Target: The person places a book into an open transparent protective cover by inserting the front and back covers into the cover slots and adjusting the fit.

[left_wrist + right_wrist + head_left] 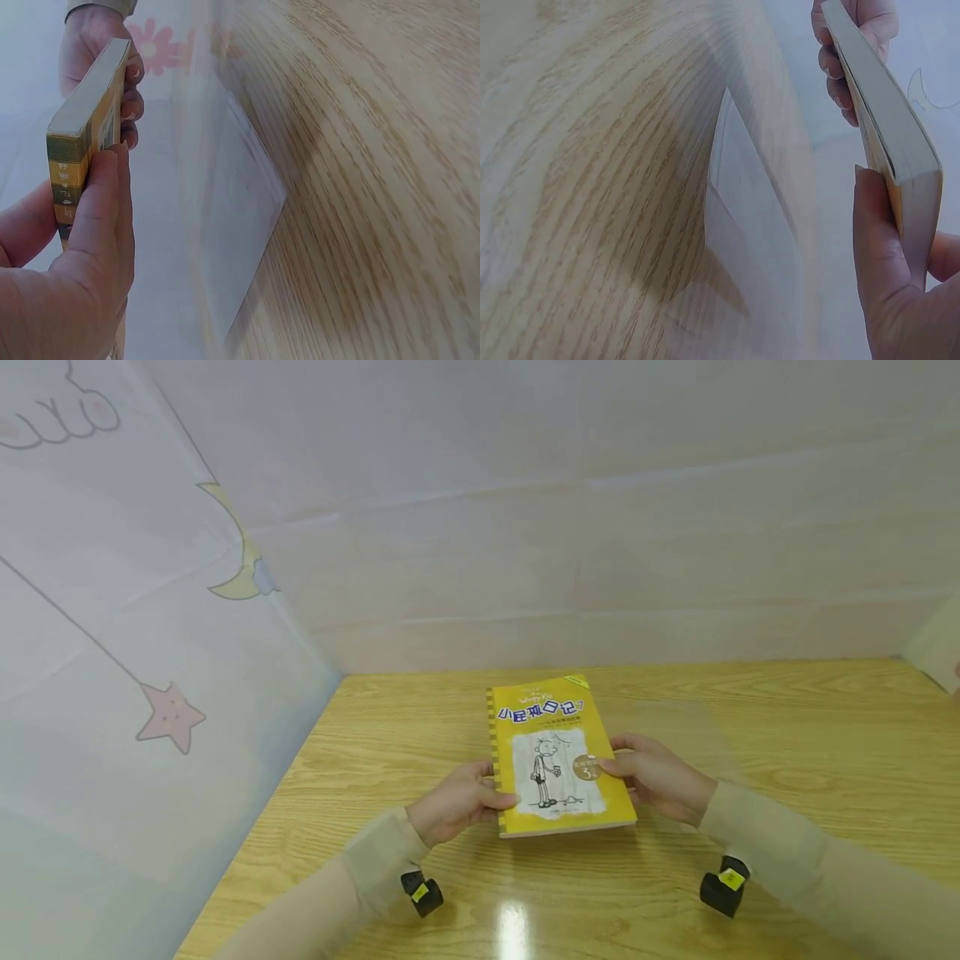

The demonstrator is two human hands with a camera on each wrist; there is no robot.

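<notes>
Both hands hold a yellow paperback book [558, 752] above the wooden table, its front cover facing up with a cartoon figure on it. My left hand [459, 802] grips the spine side, thumb on the cover and fingers beneath. On the opposite edge my right hand [666, 778] pinches the book the same way. Both wrist views show the book's pages closed between the covers and a gap under it. Below it, a thin translucent sheet [244, 217] lies on the table; the right wrist view shows this sheet [742, 180] with a pointed corner.
The wood-grain table [405, 727] runs back to a pale wall covering [600, 543]. At the left stands another covering with a pink star [171, 717] and a yellow moon [243, 568]. Small black devices [723, 887] hang at both wrists.
</notes>
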